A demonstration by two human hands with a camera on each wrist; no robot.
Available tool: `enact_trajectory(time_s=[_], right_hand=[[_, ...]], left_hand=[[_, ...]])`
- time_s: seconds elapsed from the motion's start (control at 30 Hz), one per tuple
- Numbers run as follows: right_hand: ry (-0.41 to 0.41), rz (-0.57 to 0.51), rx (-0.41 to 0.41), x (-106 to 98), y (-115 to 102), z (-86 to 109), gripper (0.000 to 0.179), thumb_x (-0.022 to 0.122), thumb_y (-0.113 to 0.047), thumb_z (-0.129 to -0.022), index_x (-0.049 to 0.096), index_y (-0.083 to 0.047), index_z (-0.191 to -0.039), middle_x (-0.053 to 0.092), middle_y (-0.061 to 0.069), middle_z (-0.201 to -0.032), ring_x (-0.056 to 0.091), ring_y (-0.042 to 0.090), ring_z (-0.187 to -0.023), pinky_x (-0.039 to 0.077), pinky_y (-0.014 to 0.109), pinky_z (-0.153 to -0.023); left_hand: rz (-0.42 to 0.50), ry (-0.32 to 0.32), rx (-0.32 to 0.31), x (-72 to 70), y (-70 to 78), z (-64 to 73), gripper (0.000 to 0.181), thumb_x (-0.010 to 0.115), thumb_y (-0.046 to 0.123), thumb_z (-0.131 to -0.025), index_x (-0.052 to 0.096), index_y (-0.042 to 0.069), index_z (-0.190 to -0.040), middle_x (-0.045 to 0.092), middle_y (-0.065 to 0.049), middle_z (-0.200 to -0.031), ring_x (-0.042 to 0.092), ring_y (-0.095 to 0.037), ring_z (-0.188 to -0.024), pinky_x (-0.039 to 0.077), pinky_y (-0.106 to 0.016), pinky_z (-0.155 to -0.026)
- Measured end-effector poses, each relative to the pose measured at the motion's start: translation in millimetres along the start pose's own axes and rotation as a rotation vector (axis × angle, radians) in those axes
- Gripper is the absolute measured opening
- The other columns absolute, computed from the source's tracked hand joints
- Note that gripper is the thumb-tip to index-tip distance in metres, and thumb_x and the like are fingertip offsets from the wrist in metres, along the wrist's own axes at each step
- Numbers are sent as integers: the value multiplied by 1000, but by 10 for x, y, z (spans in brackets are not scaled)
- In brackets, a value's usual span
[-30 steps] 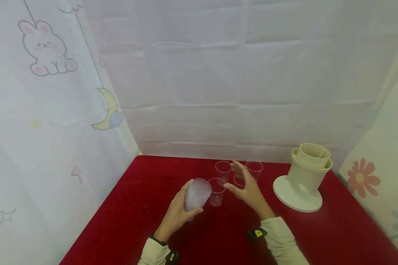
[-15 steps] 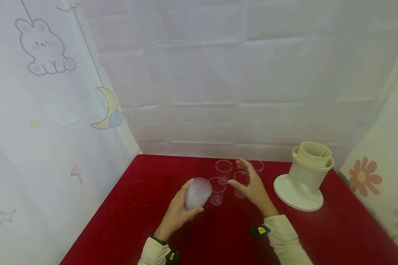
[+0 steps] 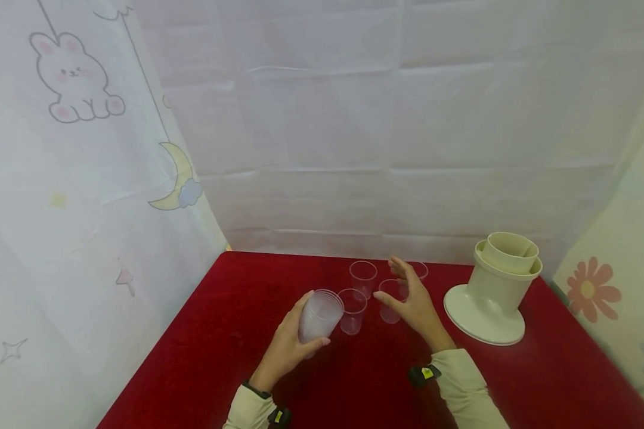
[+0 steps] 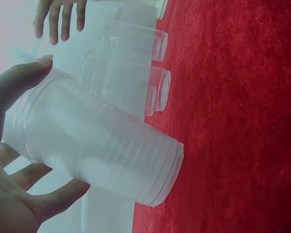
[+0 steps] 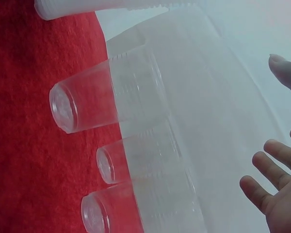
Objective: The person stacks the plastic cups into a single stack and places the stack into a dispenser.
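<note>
My left hand [image 3: 285, 348] grips a stack of nested clear plastic cups [image 3: 321, 314], tilted, with thumb and fingers round its sides. In the left wrist view the stack [image 4: 102, 141] slants across the picture, its base close over the red cloth. Several single clear cups stand upright in two rows just right of it: a front left cup [image 3: 352, 310], a front right cup [image 3: 390, 310], a back left cup [image 3: 363, 277] and a back right cup [image 3: 421, 271], partly hidden. Over the right-hand cups, my right hand [image 3: 415, 304] hovers with fingers spread, holding nothing.
A cream plastic stand-like piece [image 3: 495, 292] with a round base and nested tubes on top stands at the right. Red cloth [image 3: 209, 333] covers the table. White printed sheets [image 3: 311, 131] rise behind it and at both sides.
My right hand has drifted a little to the right, away from the front left cup, so the front right cup shows more fully. The left hand keeps the stack in place.
</note>
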State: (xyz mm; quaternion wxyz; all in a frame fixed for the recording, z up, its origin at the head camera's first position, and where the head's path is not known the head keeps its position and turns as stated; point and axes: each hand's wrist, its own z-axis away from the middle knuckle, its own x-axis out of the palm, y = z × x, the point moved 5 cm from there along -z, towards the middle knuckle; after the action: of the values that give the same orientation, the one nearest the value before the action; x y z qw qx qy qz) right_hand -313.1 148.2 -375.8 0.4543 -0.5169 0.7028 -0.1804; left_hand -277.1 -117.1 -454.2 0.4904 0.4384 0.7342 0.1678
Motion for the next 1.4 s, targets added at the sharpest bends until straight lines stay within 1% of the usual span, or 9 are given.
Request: enact_trajectory(time_s=[0.13, 0.3, 0.43, 0.63, 0.83, 1.03, 1.27, 1.33, 1.4], right_hand=[[5, 0, -2, -3, 65, -12, 78, 77, -2, -83, 35, 5, -148, 46, 30, -143, 45, 47, -130, 39, 60, -103], [10, -15, 3, 34, 335, -25, 82, 79, -5, -83, 33, -3, -152, 44, 25, -147, 43, 44, -133, 38, 61, -104], [15, -9, -2, 50, 511, -24, 84, 80, -11, -84, 32, -11, -154, 45, 18, -149, 44, 38, -134, 39, 58, -105], [20, -19, -17, 37, 605, -17, 82, 79, -16, -86, 33, -15, -154, 45, 15, -149, 44, 37, -134, 39, 59, -103], [19, -29, 4, 25, 673, -14, 81, 79, -16, -87, 33, -15, -154, 44, 16, -149, 43, 38, -134, 38, 62, -103], [20, -28, 32, 18, 660, 9, 83, 78, -9, -86, 31, -10, -154, 43, 20, -150, 42, 41, -135, 37, 62, -104], [20, -1, 63, -49, 337, 32, 79, 76, -5, -86, 32, 1, -151, 45, 27, -145, 44, 46, -131, 39, 61, -102], [23, 4, 68, -55, 376, 20, 80, 77, -5, -85, 32, 0, -151, 45, 27, -146, 44, 45, -132, 42, 44, -105], [29, 8, 63, -49, 501, 6, 81, 78, -8, -86, 32, -4, -153, 45, 25, -147, 43, 43, -133, 41, 36, -106]], left_hand=[[1, 3, -5, 4, -10, -7, 93, 86, 31, -78, 34, 30, -154, 54, -7, -138, 56, -25, -110, 53, -45, -80], [4, -2, -5, 17, -25, -4, 92, 86, 29, -78, 34, 30, -154, 54, -6, -137, 56, -25, -109, 53, -44, -79], [6, -8, -7, 22, -28, 0, 92, 86, 31, -79, 33, 31, -154, 54, -6, -137, 56, -24, -109, 53, -44, -80], [6, -8, -3, 15, -13, -10, 93, 86, 28, -78, 33, 29, -155, 53, -6, -139, 56, -25, -111, 53, -46, -82], [8, -4, -6, 11, -18, -13, 93, 86, 29, -78, 34, 30, -154, 53, -6, -139, 56, -24, -110, 53, -45, -81], [2, -1, -3, 26, -47, 17, 93, 86, 31, -78, 34, 30, -154, 53, -7, -139, 57, -24, -110, 52, -44, -81], [-2, 4, 10, 22, -47, 18, 94, 87, 34, -78, 33, 31, -155, 53, -6, -142, 57, -24, -112, 51, -45, -82], [-4, 7, 16, 16, -41, 9, 94, 87, 33, -77, 33, 31, -155, 52, -6, -142, 57, -24, -112, 51, -45, -82], [-4, 10, 20, 11, -35, 1, 94, 87, 33, -77, 33, 31, -155, 52, -6, -142, 57, -24, -112, 52, -45, -82]])
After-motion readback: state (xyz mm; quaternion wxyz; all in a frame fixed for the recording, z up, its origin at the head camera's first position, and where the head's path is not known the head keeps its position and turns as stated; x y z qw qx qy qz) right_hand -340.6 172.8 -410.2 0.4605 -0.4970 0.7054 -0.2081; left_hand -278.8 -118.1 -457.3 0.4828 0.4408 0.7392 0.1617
